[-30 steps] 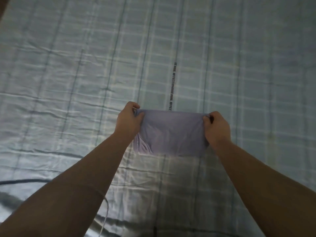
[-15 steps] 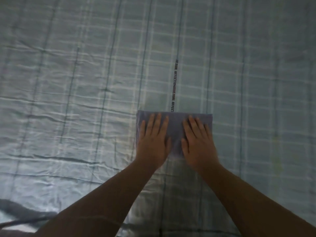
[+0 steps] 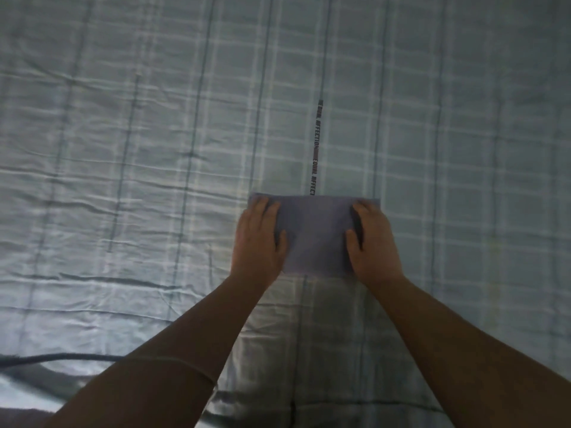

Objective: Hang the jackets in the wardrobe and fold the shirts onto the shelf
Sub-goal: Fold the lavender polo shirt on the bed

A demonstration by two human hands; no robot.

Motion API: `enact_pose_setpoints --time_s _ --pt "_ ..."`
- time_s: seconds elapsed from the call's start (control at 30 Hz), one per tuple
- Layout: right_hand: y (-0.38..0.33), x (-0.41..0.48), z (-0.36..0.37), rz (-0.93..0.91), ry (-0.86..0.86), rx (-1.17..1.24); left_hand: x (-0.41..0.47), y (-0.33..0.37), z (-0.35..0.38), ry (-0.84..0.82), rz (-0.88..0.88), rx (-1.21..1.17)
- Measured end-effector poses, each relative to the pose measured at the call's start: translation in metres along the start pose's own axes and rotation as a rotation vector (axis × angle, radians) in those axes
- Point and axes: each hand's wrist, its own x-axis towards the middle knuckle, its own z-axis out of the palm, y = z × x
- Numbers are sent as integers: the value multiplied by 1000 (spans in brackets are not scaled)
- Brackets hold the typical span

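A small pale purple shirt, folded into a flat rectangle, lies on the checked bedsheet just right of the middle. My left hand rests flat on its left edge with fingers straight. My right hand lies flat on its right edge, fingers pointing away from me. Both hands press down on the fabric and cover its side edges. No jackets, wardrobe or shelf are in view.
The wrinkled light blue checked sheet fills the whole view, with a printed dark strip of lettering running away from the shirt. A dark cord crosses the near left corner by the bed's edge.
One second ago both hands pinched the shirt's top corners and held it up. They then laid it flat, pressed near its centre, and have now slid apart to its left and right edges.
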Motion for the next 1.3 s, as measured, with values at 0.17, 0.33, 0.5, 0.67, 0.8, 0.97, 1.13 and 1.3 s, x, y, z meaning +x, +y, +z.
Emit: enact_pose_setpoints --time_s 0.17,0.33,0.5,0.67,0.8,0.97,1.13,1.3 --pt "-11 -5 -11 461 198 226 3 5 -33 92 -572 -369" --pt "-6 1 -13 684 70 200 9 8 -34 -151 -705 -402" --pt "0 6 -15 750 0 259 19 -1 -31 -201 -696 -397" --pt "6 -4 -17 695 13 457 18 -9 -34 -257 -712 -562" --pt "3 -15 -24 677 26 726 0 -4 -34 -180 -687 -657" --pt "1 -44 -59 560 0 843 -34 25 -51 -83 -553 -664" --pt "-39 -93 -135 454 -34 1057 -101 85 -116 93 -603 -751" --pt "-90 -160 -213 327 -121 1136 -192 152 -198 275 -533 -906"
